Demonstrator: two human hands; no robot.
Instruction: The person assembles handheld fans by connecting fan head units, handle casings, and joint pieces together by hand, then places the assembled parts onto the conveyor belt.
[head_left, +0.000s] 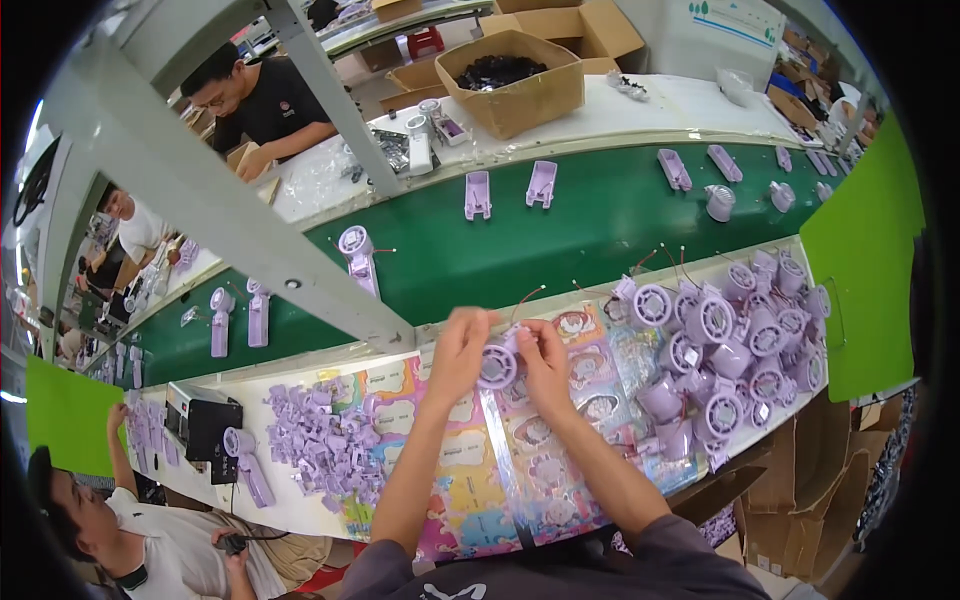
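Observation:
A light purple fan head (497, 368) with a round ringed opening is between my hands above the table. A thin red wire with a white connector sticks up from it. My right hand (545, 362) grips its right side, thumb and fingers bent round the neck part. At its left edge, my left hand (458, 352) has its fingers curled against it, with the fingertips smeared by motion. Beneath my hands lie colourful printed sheets (470, 450) under clear plastic. To the right is a heap of similar purple fan heads (715, 318), several with wires.
Small purple parts (325, 440) lie piled at left, beside a purple handheld fan body (250, 468) and a black box (203, 425). A green conveyor belt (600, 225) carries purple shells. A grey post (290, 283) slants across. A co-worker (150, 540) sits at lower left.

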